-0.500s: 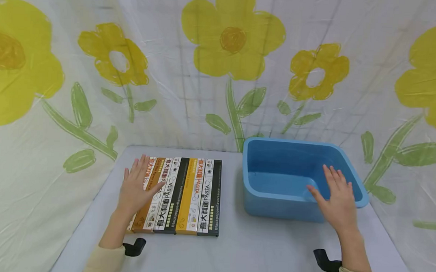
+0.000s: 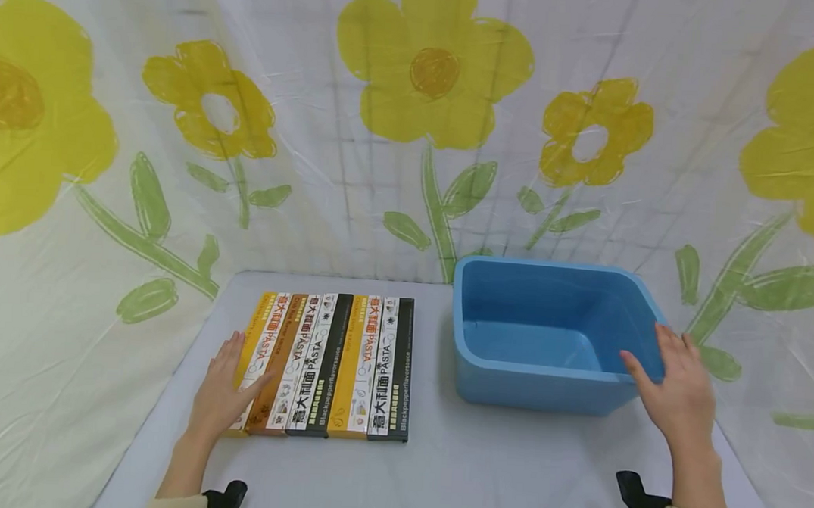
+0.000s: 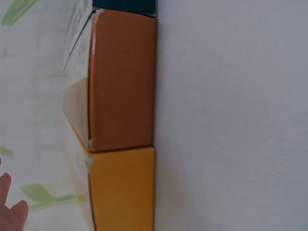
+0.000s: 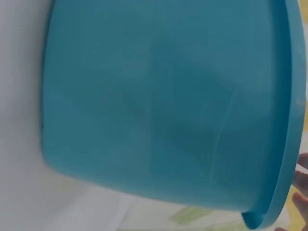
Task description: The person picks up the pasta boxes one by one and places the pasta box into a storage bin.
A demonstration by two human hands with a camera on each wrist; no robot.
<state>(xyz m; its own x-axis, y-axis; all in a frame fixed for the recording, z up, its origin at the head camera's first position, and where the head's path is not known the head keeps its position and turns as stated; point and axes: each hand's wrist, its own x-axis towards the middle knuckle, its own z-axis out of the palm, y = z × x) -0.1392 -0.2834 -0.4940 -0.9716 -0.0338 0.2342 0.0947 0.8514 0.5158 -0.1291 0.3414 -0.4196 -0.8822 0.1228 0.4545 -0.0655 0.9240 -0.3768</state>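
Observation:
Several flat pasta boxes (image 2: 350,365) lie side by side on the left of the table, with yellow, brown and black parts beside white printed ones. Over the left edge of the leftmost yellow box (image 2: 262,316), in the head view, is my left hand (image 2: 220,393), fingers straight and thumb spread. The left wrist view shows the end of the brown box (image 3: 124,82) beside the yellow one's. A deep blue bin (image 2: 531,388) stands at the right. My right hand (image 2: 681,391) overlaps its right front rim corner, fingers extended, palm empty. Fingertips (image 4: 301,183) show past the rim in the right wrist view.
A white cloth covers the table (image 2: 431,475). Right behind the boxes and bin hangs a curtain (image 2: 299,234) printed with yellow flowers, which also runs down both sides. A black strap mount (image 2: 227,498) sits at my left wrist, another at the right.
My left hand has moved left and toward me, uncovering more of the leftmost box. The right hand has shifted right, from the bin's front rim to its right corner. Boxes and bin stay put.

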